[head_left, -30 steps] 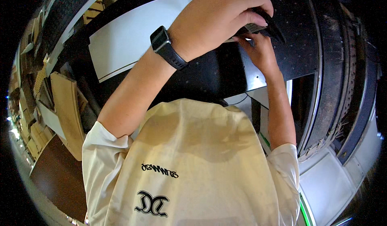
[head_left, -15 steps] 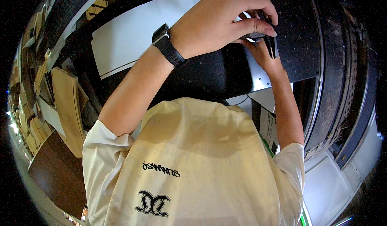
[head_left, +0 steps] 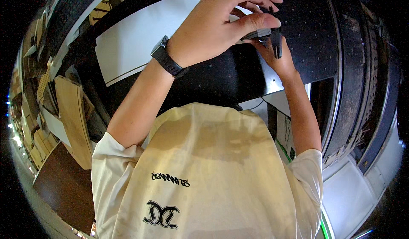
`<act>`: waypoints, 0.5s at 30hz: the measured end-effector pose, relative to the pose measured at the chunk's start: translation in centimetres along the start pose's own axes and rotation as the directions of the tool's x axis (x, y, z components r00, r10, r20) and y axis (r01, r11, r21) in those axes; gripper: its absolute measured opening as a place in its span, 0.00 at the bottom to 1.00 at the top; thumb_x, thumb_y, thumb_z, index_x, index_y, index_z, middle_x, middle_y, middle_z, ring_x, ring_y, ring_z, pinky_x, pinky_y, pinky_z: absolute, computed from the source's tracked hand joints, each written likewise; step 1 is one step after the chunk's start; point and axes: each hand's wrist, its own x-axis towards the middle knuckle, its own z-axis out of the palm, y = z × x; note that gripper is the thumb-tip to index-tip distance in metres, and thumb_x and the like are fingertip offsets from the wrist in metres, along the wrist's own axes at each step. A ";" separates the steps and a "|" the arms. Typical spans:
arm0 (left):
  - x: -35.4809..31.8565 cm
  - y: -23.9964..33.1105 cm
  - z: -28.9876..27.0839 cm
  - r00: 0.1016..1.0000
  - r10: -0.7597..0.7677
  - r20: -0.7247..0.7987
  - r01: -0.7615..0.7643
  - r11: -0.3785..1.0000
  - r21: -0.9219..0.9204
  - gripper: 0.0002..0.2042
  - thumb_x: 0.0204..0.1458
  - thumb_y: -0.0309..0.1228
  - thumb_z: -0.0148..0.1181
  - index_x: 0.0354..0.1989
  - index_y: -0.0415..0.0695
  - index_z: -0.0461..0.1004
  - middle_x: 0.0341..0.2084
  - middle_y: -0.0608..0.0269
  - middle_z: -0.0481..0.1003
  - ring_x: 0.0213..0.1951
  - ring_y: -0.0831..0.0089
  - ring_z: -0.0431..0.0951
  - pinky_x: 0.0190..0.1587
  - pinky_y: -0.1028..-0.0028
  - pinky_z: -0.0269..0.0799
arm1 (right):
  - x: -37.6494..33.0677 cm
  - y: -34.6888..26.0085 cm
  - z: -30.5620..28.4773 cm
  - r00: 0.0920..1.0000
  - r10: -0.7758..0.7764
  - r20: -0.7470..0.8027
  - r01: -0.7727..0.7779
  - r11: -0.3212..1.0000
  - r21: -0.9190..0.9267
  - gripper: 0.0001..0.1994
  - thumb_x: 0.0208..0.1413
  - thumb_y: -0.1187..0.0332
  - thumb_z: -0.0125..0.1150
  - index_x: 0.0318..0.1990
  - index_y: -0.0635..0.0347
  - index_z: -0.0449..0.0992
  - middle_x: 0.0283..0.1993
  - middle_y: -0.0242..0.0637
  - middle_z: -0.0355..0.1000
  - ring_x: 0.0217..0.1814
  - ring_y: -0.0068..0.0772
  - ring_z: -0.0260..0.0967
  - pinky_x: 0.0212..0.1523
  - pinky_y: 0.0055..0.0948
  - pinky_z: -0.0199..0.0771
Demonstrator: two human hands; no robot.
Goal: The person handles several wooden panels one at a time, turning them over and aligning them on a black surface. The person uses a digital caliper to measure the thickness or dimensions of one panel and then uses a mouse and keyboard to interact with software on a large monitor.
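Above the black tabletop, both my hands are at a small black tool (head_left: 265, 33). It has a grey block on it and a thin, slotted, blade-like part pointing down; its exact kind is unclear. My left hand (head_left: 228, 19), with a black watch (head_left: 164, 56) on the wrist, reaches across from the left. Its thumb presses along the tool, while the fingers curve loosely over the far side. Behind and below it, my right hand (head_left: 279, 58) grips the tool from the right, its fingers largely hidden by the tool and my left hand.
A large white sheet or panel (head_left: 132, 41) lies on the black, dotted tabletop (head_left: 306, 38) beyond my left arm. Wooden boards (head_left: 70, 107) stand at the left, above a dark brown panel (head_left: 64, 188). A long metal rail (head_left: 338, 68) runs along the right.
Both hands and the tool have shifted a little to the left. The fingers of my left hand have lifted and spread somewhat from their tighter curl.
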 end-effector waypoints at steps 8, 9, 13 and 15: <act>0.4 1.3 0.9 0.968 0.251 -0.016 -0.234 0.922 0.308 0.16 0.57 0.30 0.72 0.53 0.43 0.80 0.50 0.55 0.81 0.48 0.59 0.83 0.52 0.68 0.78 | -0.7 0.4 -0.3 1.000 0.023 0.006 -0.023 0.997 -0.069 0.11 0.59 0.67 0.70 0.45 0.63 0.81 0.42 0.52 0.81 0.43 0.62 0.79 0.44 0.47 0.80; 0.3 1.5 1.4 0.966 0.255 -0.033 -0.234 0.926 0.296 0.15 0.56 0.29 0.72 0.52 0.42 0.80 0.50 0.54 0.81 0.49 0.58 0.83 0.52 0.67 0.78 | -0.7 0.8 0.2 0.998 0.056 -0.020 -0.053 0.991 0.125 0.10 0.58 0.69 0.70 0.44 0.63 0.81 0.41 0.53 0.81 0.43 0.62 0.79 0.44 0.48 0.80; -0.5 2.5 1.7 0.969 0.248 -0.014 -0.212 0.855 0.473 0.20 0.51 0.32 0.77 0.53 0.45 0.81 0.52 0.58 0.81 0.51 0.65 0.82 0.50 0.68 0.79 | -0.9 0.4 -0.2 0.999 0.011 -0.036 -0.006 0.993 0.117 0.10 0.47 0.77 0.69 0.38 0.64 0.80 0.39 0.55 0.79 0.43 0.63 0.78 0.42 0.49 0.78; -1.0 1.7 2.0 0.978 0.204 -0.048 -0.158 0.867 0.473 0.27 0.42 0.36 0.82 0.54 0.49 0.82 0.55 0.63 0.81 0.53 0.67 0.82 0.47 0.69 0.79 | -0.9 0.5 -0.1 0.999 -0.015 -0.040 0.018 0.997 0.082 0.10 0.45 0.77 0.69 0.38 0.65 0.80 0.39 0.56 0.79 0.43 0.63 0.78 0.41 0.49 0.78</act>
